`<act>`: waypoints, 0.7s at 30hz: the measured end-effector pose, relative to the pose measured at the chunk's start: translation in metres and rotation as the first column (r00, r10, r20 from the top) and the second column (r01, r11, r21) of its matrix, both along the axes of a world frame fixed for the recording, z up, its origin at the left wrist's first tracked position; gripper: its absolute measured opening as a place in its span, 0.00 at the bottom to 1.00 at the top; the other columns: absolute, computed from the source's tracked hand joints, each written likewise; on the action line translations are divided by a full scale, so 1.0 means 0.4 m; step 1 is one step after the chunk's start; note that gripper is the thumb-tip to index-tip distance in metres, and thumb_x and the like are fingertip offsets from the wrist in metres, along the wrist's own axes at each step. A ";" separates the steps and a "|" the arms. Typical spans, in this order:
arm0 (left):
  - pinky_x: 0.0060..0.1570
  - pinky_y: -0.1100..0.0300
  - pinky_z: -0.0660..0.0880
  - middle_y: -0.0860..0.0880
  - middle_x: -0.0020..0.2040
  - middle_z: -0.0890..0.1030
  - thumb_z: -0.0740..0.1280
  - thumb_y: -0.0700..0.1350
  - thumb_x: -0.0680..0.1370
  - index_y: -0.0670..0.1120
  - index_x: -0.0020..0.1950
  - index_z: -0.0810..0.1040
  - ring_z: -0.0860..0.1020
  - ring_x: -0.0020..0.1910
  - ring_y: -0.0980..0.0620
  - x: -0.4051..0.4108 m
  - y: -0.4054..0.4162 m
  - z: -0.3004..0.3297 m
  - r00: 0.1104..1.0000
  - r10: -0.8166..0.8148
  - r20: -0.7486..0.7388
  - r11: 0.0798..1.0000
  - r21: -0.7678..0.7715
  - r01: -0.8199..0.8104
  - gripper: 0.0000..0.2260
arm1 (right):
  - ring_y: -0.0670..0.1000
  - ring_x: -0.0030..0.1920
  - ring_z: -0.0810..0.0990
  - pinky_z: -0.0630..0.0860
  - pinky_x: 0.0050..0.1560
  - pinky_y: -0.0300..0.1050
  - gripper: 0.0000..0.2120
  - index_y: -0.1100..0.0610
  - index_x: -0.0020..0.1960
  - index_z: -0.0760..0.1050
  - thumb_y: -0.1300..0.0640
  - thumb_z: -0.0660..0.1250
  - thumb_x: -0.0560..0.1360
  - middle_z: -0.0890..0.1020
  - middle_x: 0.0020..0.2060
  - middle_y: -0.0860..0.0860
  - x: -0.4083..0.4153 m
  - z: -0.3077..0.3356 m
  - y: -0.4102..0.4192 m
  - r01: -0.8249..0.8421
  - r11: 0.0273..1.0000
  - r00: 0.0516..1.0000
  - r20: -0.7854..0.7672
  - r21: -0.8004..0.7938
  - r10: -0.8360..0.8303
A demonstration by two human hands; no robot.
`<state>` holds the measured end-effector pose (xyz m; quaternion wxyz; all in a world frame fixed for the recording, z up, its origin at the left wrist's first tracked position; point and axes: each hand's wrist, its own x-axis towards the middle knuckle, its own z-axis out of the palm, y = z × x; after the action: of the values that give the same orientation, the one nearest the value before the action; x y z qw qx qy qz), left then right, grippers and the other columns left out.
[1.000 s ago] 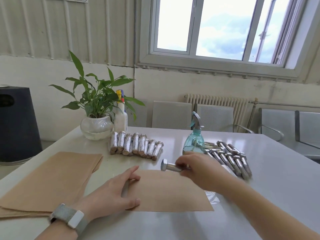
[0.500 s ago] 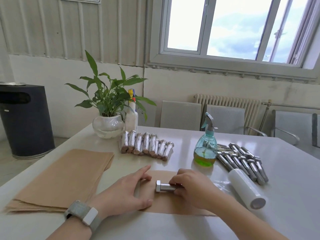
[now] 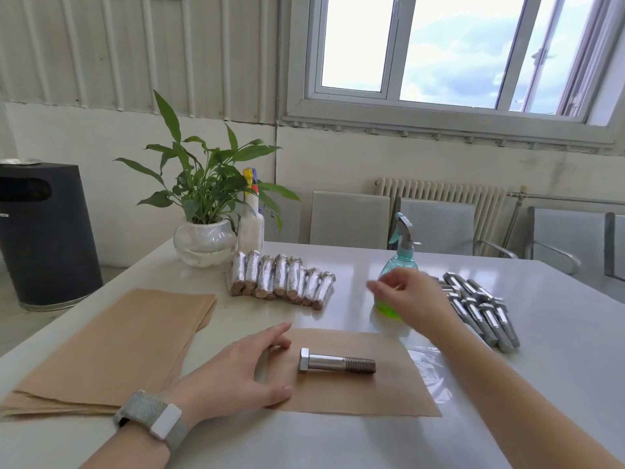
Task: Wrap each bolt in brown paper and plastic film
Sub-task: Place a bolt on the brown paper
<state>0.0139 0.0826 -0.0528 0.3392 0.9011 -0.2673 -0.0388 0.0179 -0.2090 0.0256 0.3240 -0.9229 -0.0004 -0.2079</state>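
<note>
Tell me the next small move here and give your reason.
Probably close the right hand on the green spray bottle it is reaching for. The bolt already lies bare on the single brown sheet, which the left hand pins flat at its edge. The right hand is open and empty, its fingers in front of the bottle, so spraying before rolling looks likely.

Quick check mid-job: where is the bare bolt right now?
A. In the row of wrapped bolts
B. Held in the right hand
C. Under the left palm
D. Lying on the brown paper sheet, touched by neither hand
D: the bolt lies alone on the brown paper sheet; the left hand rests at the sheet's edge, and the right hand is raised near the spray bottle.
</note>
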 end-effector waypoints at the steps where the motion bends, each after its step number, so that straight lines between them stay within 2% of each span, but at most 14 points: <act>1: 0.61 0.80 0.56 0.72 0.65 0.67 0.72 0.63 0.67 0.65 0.76 0.54 0.63 0.65 0.76 0.000 0.000 0.000 1.000 -0.001 -0.004 1.000 -0.002 0.001 0.42 | 0.50 0.47 0.78 0.75 0.46 0.43 0.16 0.54 0.52 0.78 0.43 0.72 0.73 0.81 0.47 0.49 0.027 0.018 -0.030 0.132 0.982 0.988 0.065 0.131 -0.142; 3: 0.64 0.77 0.57 0.71 0.66 0.68 0.71 0.64 0.66 0.64 0.76 0.55 0.63 0.66 0.75 0.000 -0.002 0.001 1.000 -0.005 -0.001 1.000 -0.006 0.005 0.43 | 0.55 0.56 0.76 0.74 0.54 0.50 0.29 0.59 0.63 0.71 0.42 0.74 0.71 0.77 0.59 0.57 0.083 0.030 -0.080 0.279 0.917 0.954 0.025 0.286 -0.298; 5: 0.68 0.72 0.59 0.70 0.66 0.68 0.71 0.63 0.66 0.63 0.77 0.56 0.64 0.67 0.73 0.001 -0.004 0.001 1.000 -0.008 0.007 1.000 -0.005 0.008 0.42 | 0.59 0.68 0.69 0.70 0.65 0.56 0.44 0.59 0.74 0.59 0.41 0.76 0.69 0.68 0.71 0.60 0.130 0.032 -0.111 0.279 0.890 0.960 -0.127 0.360 -0.250; 6: 0.68 0.71 0.59 0.70 0.66 0.68 0.72 0.62 0.67 0.63 0.77 0.56 0.64 0.67 0.73 0.001 -0.003 0.000 1.000 -0.005 0.009 1.000 -0.008 0.006 0.42 | 0.60 0.71 0.67 0.68 0.67 0.57 0.48 0.58 0.77 0.56 0.42 0.77 0.68 0.64 0.73 0.59 0.150 0.033 -0.119 0.228 0.895 0.970 -0.171 0.384 -0.174; 7: 0.68 0.72 0.59 0.70 0.66 0.68 0.72 0.62 0.68 0.63 0.77 0.56 0.64 0.66 0.73 0.001 -0.003 0.000 1.000 -0.002 0.008 1.000 -0.012 0.002 0.41 | 0.60 0.71 0.67 0.69 0.67 0.56 0.47 0.57 0.77 0.56 0.43 0.77 0.68 0.65 0.73 0.59 0.169 0.033 -0.125 0.151 0.908 0.980 -0.182 0.390 -0.085; 9: 0.66 0.75 0.58 0.70 0.65 0.69 0.73 0.60 0.68 0.62 0.76 0.57 0.64 0.66 0.73 0.002 -0.004 -0.003 1.000 0.005 0.006 1.000 -0.019 -0.004 0.41 | 0.57 0.64 0.73 0.73 0.60 0.51 0.39 0.56 0.73 0.63 0.47 0.77 0.68 0.72 0.66 0.57 0.193 0.042 -0.133 0.015 0.930 0.987 -0.153 0.367 0.045; 13: 0.66 0.75 0.58 0.70 0.65 0.69 0.73 0.60 0.68 0.61 0.76 0.58 0.65 0.66 0.73 0.000 -0.005 0.001 1.000 0.000 0.020 0.999 -0.035 0.000 0.40 | 0.53 0.52 0.76 0.74 0.52 0.47 0.25 0.54 0.63 0.72 0.52 0.77 0.70 0.78 0.52 0.53 0.232 0.047 -0.134 -0.042 0.916 0.995 -0.062 0.400 0.073; 14: 0.67 0.73 0.59 0.69 0.66 0.69 0.74 0.60 0.68 0.62 0.76 0.59 0.65 0.66 0.73 0.003 -0.006 0.001 1.000 0.002 0.018 0.999 -0.034 -0.001 0.40 | 0.53 0.51 0.77 0.75 0.51 0.47 0.22 0.56 0.63 0.73 0.56 0.76 0.72 0.78 0.51 0.54 0.241 0.045 -0.133 -0.031 0.913 0.997 -0.051 0.406 0.057; 17: 0.67 0.73 0.59 0.68 0.66 0.69 0.74 0.59 0.69 0.63 0.76 0.58 0.65 0.66 0.72 0.008 -0.005 -0.001 1.000 0.006 0.011 1.000 -0.021 -0.006 0.40 | 0.55 0.53 0.82 0.77 0.60 0.53 0.19 0.58 0.63 0.74 0.66 0.69 0.73 0.81 0.57 0.54 0.257 0.030 -0.120 -0.030 0.888 0.998 -0.037 0.459 0.053; 18: 0.67 0.73 0.59 0.68 0.66 0.69 0.74 0.59 0.69 0.63 0.76 0.58 0.65 0.66 0.72 0.009 -0.005 -0.003 1.000 0.005 0.020 1.000 -0.017 -0.004 0.40 | 0.56 0.50 0.83 0.79 0.57 0.51 0.17 0.59 0.62 0.75 0.68 0.67 0.74 0.81 0.57 0.56 0.254 0.028 -0.113 -0.035 0.886 0.998 -0.026 0.462 0.053; 21: 0.67 0.73 0.59 0.69 0.65 0.69 0.74 0.59 0.69 0.63 0.76 0.58 0.65 0.66 0.72 0.006 -0.005 -0.003 1.000 -0.002 0.019 1.000 -0.015 0.003 0.39 | 0.55 0.39 0.82 0.79 0.39 0.40 0.13 0.62 0.57 0.75 0.71 0.63 0.74 0.80 0.52 0.61 0.227 0.047 -0.084 -0.069 0.898 0.998 0.041 0.435 0.056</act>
<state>0.0163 0.0807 -0.0541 0.3434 0.8985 -0.2720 -0.0285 0.1087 -0.2425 0.0442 0.5290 -0.8234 0.0121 -0.2048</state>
